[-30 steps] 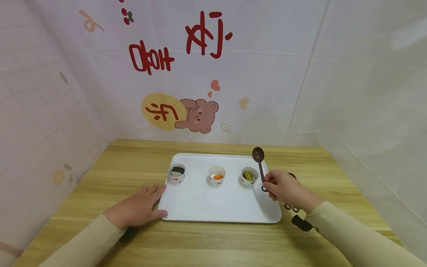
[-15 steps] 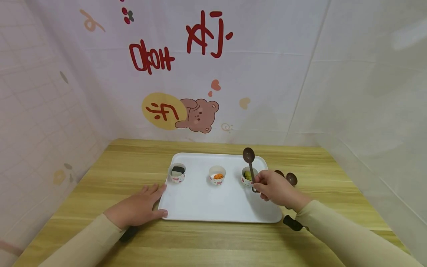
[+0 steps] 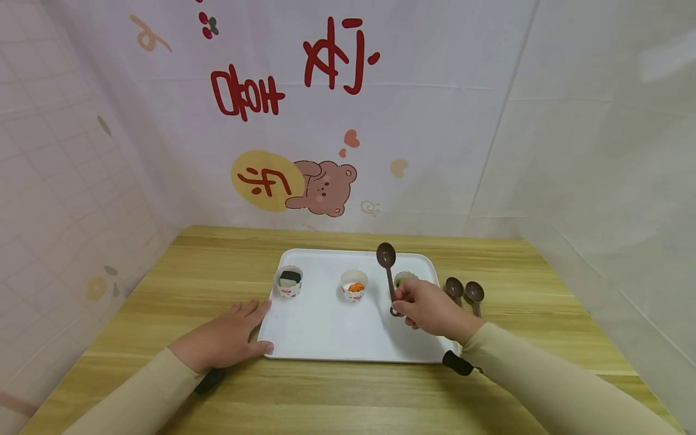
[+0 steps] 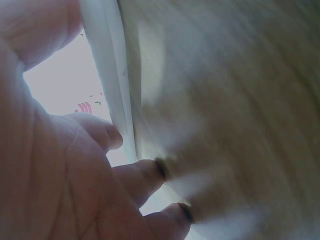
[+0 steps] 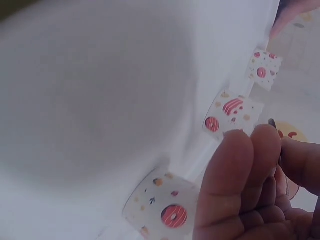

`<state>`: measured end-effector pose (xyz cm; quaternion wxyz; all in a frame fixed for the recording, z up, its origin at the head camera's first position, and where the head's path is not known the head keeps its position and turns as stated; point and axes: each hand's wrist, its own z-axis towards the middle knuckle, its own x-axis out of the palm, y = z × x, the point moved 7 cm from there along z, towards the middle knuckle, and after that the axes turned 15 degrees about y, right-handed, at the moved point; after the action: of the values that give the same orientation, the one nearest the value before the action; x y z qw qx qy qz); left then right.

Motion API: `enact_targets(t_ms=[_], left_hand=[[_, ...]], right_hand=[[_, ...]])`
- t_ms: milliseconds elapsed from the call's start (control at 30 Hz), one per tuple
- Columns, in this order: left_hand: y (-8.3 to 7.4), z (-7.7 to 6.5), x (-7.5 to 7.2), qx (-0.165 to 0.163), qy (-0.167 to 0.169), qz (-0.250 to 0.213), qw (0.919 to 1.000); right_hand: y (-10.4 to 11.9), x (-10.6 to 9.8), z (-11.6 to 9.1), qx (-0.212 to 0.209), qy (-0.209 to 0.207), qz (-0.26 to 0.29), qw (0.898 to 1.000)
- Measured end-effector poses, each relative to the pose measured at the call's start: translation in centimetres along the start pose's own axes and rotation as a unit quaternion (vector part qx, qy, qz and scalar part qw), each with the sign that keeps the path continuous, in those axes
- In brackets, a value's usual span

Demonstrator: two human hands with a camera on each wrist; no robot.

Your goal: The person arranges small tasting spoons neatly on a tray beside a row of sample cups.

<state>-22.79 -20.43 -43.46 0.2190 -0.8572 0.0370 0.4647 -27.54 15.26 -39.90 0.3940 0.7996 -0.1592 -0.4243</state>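
Observation:
My right hand (image 3: 429, 307) pinches a dark brown spoon (image 3: 386, 257) by the end of its handle, bowl up and pointing away, above the white tray (image 3: 326, 338). My left hand (image 3: 223, 335) rests at the tray's left edge, fingers spread, thumb on the rim. Three printed paper cups stand on the tray. The left cup (image 3: 289, 290) holds dark and pale pieces, and the middle cup (image 3: 354, 295) an orange piece. The right cup (image 5: 165, 205) is partly hidden by my right hand in the head view; something green shows inside.
Right of the tray, two more brown spoons (image 3: 475, 292) lie on the wooden table (image 3: 337, 399), their handles partly hidden behind my right forearm. A fabric backdrop (image 3: 435, 121) stands behind the table, with pale walls at both sides.
My right hand has moved left with the spoon, from the tray's right edge to between the middle and right cups. The two other spoons have come into view. My left hand stays put.

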Motion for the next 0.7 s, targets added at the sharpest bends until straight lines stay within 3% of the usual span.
enact_targets(t_ms=[300,700], left_hand=[[0.0,0.0,0.0,0.001,0.004,-0.01,0.9999],[0.1,0.1,0.1,-0.001,0.003,-0.004,1.0]], right_hand=[[1.4,1.7,1.5,-0.021,0.019,0.013,1.0],[3.2,4.2,3.6,-0.01,0.037,0.009,0.999]])
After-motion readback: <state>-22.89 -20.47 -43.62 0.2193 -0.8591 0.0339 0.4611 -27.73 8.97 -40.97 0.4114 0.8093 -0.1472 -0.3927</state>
